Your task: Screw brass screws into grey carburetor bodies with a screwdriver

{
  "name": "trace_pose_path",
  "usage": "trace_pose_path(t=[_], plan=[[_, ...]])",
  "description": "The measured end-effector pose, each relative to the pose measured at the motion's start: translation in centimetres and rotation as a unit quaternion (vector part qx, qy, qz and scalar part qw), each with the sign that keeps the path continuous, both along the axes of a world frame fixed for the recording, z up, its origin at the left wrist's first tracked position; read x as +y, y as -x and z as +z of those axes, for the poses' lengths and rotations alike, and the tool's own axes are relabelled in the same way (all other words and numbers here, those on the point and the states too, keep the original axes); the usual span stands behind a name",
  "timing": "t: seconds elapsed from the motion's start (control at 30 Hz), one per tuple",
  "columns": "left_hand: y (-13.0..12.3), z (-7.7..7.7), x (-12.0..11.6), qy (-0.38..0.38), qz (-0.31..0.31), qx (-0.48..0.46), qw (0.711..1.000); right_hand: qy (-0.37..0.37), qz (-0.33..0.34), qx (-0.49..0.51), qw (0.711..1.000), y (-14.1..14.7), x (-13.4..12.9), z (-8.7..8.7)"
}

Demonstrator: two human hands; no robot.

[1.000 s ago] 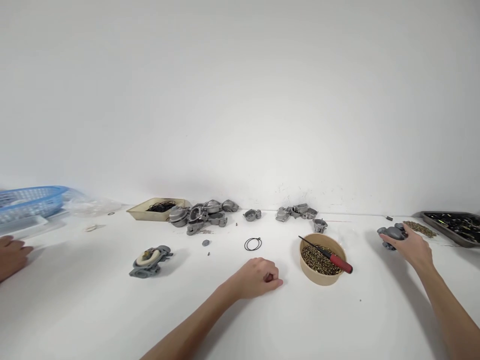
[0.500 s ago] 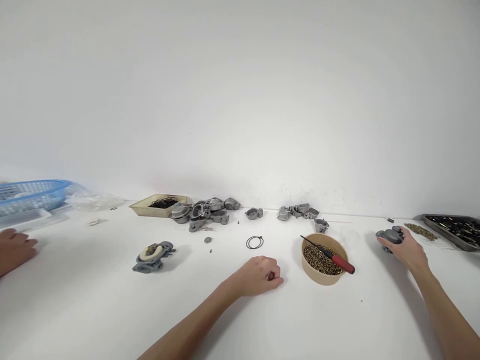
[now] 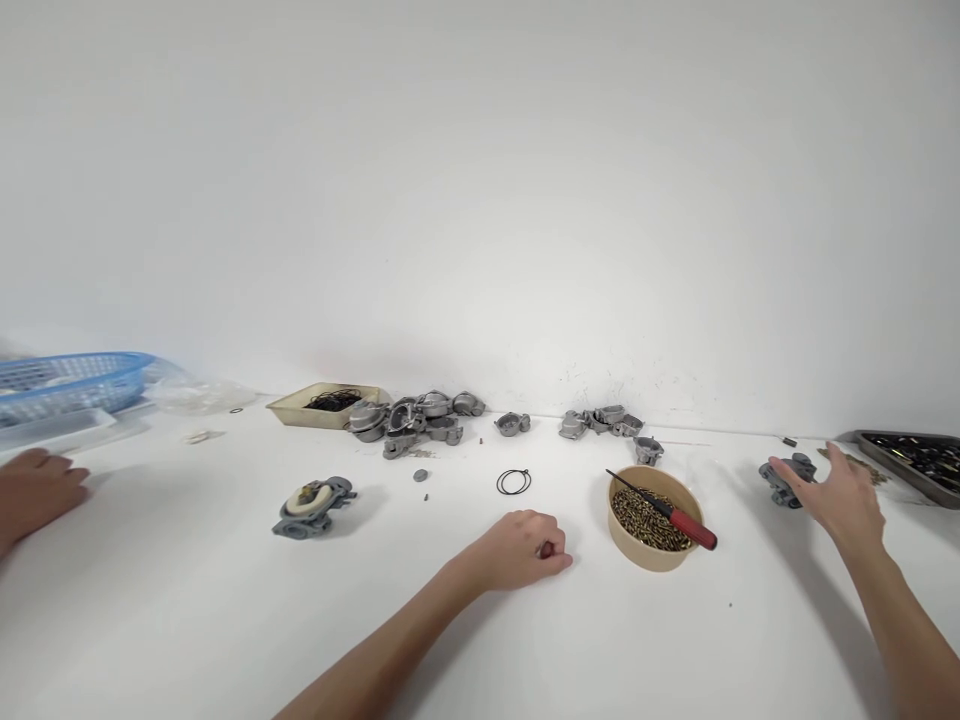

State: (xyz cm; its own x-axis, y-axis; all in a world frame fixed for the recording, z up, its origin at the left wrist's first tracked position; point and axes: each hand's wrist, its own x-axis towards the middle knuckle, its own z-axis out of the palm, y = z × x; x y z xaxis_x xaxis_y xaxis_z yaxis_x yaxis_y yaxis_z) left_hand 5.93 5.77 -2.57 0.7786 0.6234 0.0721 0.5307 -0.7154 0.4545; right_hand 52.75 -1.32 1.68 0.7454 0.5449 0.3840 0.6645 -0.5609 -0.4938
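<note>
My left hand (image 3: 525, 550) rests curled on the white table, fingers folded into the palm; whether something small is inside I cannot make out. Just beyond it lie thin black rubber rings (image 3: 514, 482). Over at the right, my right hand (image 3: 844, 495) has thumb and fingers spread around the near side of a grey metal carburetor (image 3: 786, 478), which stands on the table and is partly covered by the thumb. Between my hands is a tan bowl (image 3: 649, 560) of small brass-coloured screws (image 3: 649, 522), with a red-handled screwdriver (image 3: 679, 520) lying across it.
Another carburetor (image 3: 311, 508) with a white float sits left. Grey float bowls (image 3: 405, 420) are heaped by the wall, near a tray (image 3: 289, 412) of black rings. Far left are a blue basket (image 3: 112, 380) and another person's hand (image 3: 41, 495). A dark tray (image 3: 907, 465) holds small parts.
My right hand has let go of the carburetor, its fingers spreading and drawing back to the right. The left hand keeps its curled pose. The whole view has shifted slightly.
</note>
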Motion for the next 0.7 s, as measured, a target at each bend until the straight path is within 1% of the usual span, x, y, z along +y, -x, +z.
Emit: trace_pose_path(t=[0.03,0.07,0.1,0.17,0.2,0.23,0.27,0.3,0.33,0.37,0.43,0.5,0.53,0.6,0.67,0.7], plan=[[0.0,0.0,0.0,0.000,-0.001,-0.002,1.000,-0.024,0.010,-0.022,0.999,0.6,-0.1,0.5],[0.0,-0.1,0.1,0.001,-0.002,-0.004,1.000,-0.050,0.036,-0.040,0.997,1.3,-0.3,1.0],[0.0,-0.1,0.1,0.002,-0.003,-0.006,1.000,-0.074,0.080,-0.045,0.993,2.1,-0.3,1.3],[0.1,-0.2,0.2,0.004,-0.004,-0.009,1.000,-0.103,0.202,-0.017,0.974,4.3,-0.3,1.6],[0.1,-0.2,0.3,0.005,-0.003,-0.009,1.000,-0.098,0.278,-0.004,0.956,5.6,-0.3,1.5],[0.1,-0.2,0.3,0.006,-0.002,-0.009,1.000,-0.082,0.355,-0.006,0.931,7.1,-0.4,1.4],[0.2,-0.1,0.3,0.006,-0.001,-0.008,1.000,-0.048,0.427,-0.023,0.903,8.6,-0.4,1.2],[0.1,-0.1,0.2,0.006,0.001,-0.006,1.000,0.002,0.492,-0.037,0.870,10.2,-0.5,1.0],[0.1,-0.1,0.1,0.006,0.002,-0.004,1.000,0.043,0.527,-0.057,0.847,11.6,-0.6,0.7],[0.0,-0.1,0.0,0.006,0.003,0.000,1.000,0.065,0.537,-0.080,0.838,12.8,-0.7,0.5],[-0.3,0.0,-0.1,0.006,0.009,0.010,1.000,0.096,0.526,-0.122,0.836,14.4,-1.0,0.0],[-0.3,0.4,0.1,0.005,0.029,0.021,0.999,0.112,0.518,-0.139,0.836,14.8,-1.0,-0.3],[-0.1,0.8,0.3,0.002,0.048,0.025,0.999,0.113,0.520,-0.139,0.835,14.6,-1.0,-0.3],[1.0,2.3,1.0,-0.012,0.112,0.027,0.993,0.104,0.524,-0.134,0.835,14.1,-0.9,-0.4],[3.6,4.5,1.8,-0.041,0.214,0.018,0.976,0.092,0.525,-0.128,0.836,13.6,-0.8,-0.3],[5.3,5.7,2.2,-0.059,0.277,0.012,0.959,0.088,0.526,-0.125,0.837,13.5,-0.7,-0.3]])
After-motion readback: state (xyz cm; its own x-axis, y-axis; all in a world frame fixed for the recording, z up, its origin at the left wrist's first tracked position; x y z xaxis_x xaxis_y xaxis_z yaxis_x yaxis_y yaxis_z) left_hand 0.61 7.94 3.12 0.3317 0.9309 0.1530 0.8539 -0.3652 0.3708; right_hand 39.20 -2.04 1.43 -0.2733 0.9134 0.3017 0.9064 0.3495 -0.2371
